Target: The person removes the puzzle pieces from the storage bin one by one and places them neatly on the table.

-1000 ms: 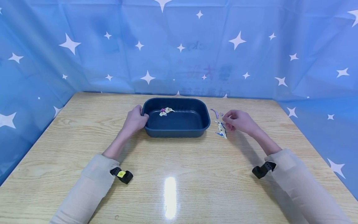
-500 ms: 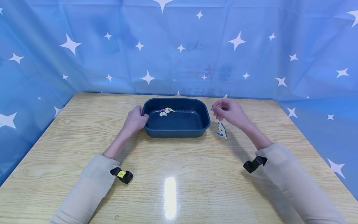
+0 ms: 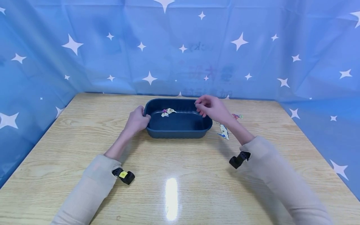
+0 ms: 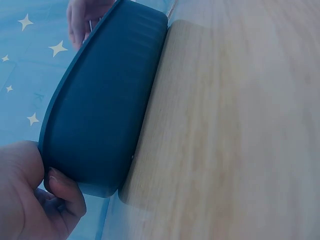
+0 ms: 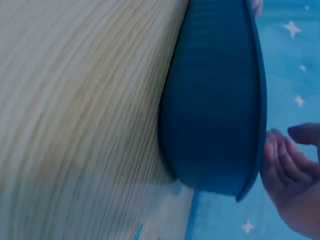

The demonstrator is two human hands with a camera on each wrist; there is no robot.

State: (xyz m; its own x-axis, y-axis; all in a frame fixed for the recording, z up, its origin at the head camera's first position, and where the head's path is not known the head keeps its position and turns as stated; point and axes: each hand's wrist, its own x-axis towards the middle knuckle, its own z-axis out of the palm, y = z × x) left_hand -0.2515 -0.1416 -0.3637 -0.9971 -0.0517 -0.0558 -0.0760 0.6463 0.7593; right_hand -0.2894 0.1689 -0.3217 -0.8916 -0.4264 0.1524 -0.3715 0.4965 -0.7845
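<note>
Dark-blue tray (image 3: 176, 134), cut-outs (image 3: 170, 111) inside, on table (image 3: 213, 181) — left hand (image 3: 136, 120) curled round its left rim, best held steady; right hand (image 3: 213, 108), fingers half-bent at its right end — load unclear — best held low.

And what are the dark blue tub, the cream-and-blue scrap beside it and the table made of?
The tub looks like plastic, maybe coated metal: smooth rim, soft sheen. The scrap could be matte paper or plastic film: ragged edges, but too small to tell. The table seems wood or wood-look laminate: streaky grain, glossy reflection.
</note>
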